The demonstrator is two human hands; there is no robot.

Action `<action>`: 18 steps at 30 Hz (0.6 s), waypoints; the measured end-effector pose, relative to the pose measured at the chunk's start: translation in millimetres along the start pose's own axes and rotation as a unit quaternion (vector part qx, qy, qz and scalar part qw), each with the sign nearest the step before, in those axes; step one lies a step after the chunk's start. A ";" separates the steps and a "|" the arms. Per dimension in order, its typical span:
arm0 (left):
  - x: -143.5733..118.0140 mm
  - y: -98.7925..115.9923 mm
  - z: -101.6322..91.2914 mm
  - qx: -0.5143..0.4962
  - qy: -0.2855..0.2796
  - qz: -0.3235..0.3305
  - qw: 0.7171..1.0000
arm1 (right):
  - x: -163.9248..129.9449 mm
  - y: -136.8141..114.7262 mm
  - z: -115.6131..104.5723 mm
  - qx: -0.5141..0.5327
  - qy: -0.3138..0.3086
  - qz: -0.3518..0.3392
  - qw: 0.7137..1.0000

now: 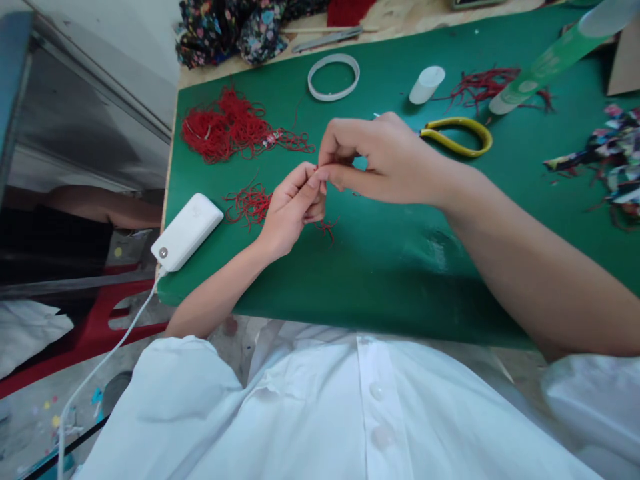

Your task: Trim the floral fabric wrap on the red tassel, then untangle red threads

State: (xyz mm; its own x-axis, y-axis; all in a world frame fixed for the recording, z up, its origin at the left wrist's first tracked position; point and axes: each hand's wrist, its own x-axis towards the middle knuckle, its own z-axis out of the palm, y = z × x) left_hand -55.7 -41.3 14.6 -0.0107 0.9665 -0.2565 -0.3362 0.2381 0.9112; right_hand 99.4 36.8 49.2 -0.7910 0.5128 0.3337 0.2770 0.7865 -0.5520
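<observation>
Over the green mat (390, 267), my left hand (293, 210) and my right hand (387, 163) meet fingertip to fingertip. Both are closed in a pinch on a bit of red cord (316, 168), mostly hidden by the fingers. A small pile of cut red cords (250, 203) lies just left of my left hand, and a few red strands (327, 230) show below it. Yellow-handled pliers (457, 137) lie behind my right wrist, their head hidden. A thin white tip (377, 115) sticks out behind my right hand; I cannot tell what it belongs to.
A larger red cord bundle (225, 127), a tape ring (334, 78), a white cylinder (427, 85) and dark red cords (485, 87) lie farther back. A green tube (555, 60) stands at right, near fabric scraps (620, 157). A cabled white power bank (187, 231) lies at left.
</observation>
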 end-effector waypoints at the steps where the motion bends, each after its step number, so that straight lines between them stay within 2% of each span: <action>1: -0.1 -0.1 -0.1 0.000 -0.003 0.002 1.000 | -0.3 -0.4 -0.2 0.005 -0.005 0.003 1.000; 5: -0.8 -0.4 -0.6 0.000 -0.019 0.017 1.000 | -1.8 -0.5 -0.9 -0.007 -0.022 -0.002 1.000; 8: -0.5 -2.2 -1.8 0.001 -0.011 0.019 1.000 | -2.1 -1.4 -0.6 -0.051 -0.027 -0.017 0.998; 14: 0.9 -7.2 -4.2 0.003 0.006 0.030 1.000 | 0.0 -12.0 1.0 -0.127 -0.045 0.027 0.991; 18: 1.9 -7.2 -4.7 0.014 -0.032 0.070 0.997 | 0.1 -14.6 2.2 -0.140 -0.049 0.034 0.988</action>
State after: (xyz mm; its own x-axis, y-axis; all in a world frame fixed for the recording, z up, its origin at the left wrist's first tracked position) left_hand -57.7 -41.6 6.1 0.0047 0.9945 -0.1051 -0.3101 0.1013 0.9453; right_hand 94.1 24.6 55.6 -0.8103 0.5428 0.2208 0.4604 0.8228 -0.3332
